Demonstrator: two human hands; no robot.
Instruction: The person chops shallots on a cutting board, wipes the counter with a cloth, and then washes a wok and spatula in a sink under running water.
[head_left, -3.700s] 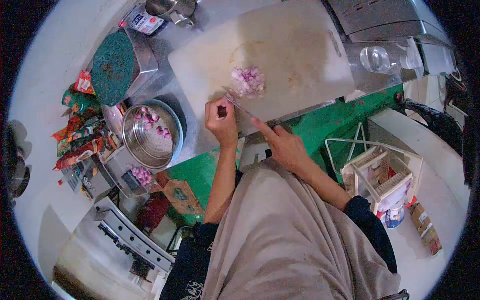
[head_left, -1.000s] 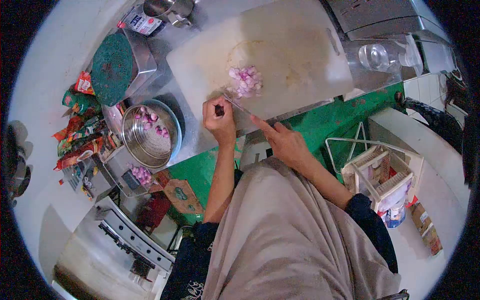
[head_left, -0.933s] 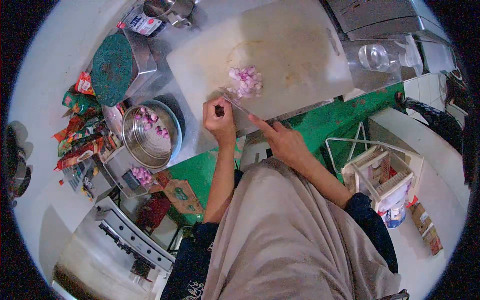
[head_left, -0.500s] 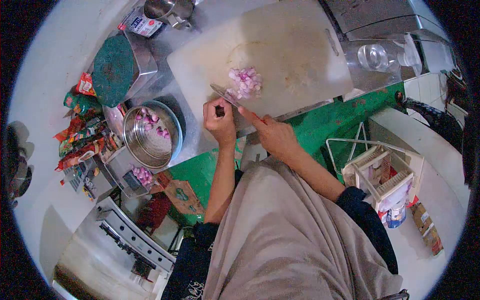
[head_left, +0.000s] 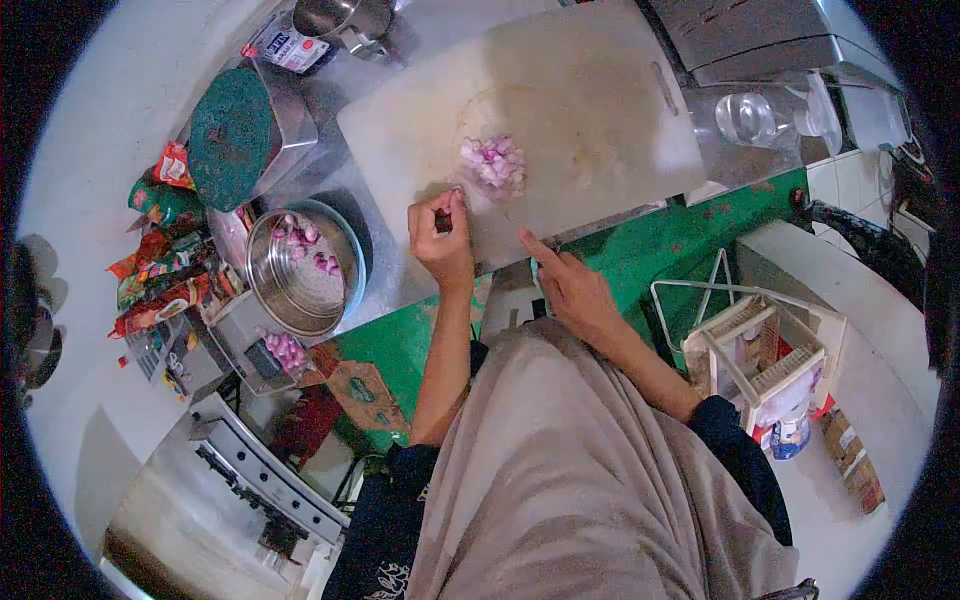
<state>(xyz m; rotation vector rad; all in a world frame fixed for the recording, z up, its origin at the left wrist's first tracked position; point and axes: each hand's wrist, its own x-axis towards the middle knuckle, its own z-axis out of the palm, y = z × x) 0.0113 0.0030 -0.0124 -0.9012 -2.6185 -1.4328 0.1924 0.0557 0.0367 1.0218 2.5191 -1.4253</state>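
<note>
Chopped shallots (head_left: 493, 166) lie in a small pile on the white cutting board (head_left: 600, 110). Left of the pile, over the board's near edge, my left hand (head_left: 440, 240) is closed in a pinch. A small pinkish piece of shallot (head_left: 457, 191) shows at its fingertips. My right hand (head_left: 575, 290) is farther right, just off the near edge, with its index finger stretched forward along a knife. Only a faint, thin trace of the knife's blade (head_left: 505, 214) shows against the board; the handle is hidden in the hand.
A steel pot (head_left: 262, 300) with several peeled shallots stands left of the board. Below it, a tray (head_left: 225, 325) holds more shallots. Seasoning packets (head_left: 165, 270) line the wall. A steel mug (head_left: 345, 25) stands behind, a clear container (head_left: 745, 118) at right.
My right hand has drawn the knife back, right and toward me, away from my left hand. My left hand stays nearly in place, its fingertips now pointing more upward.
</note>
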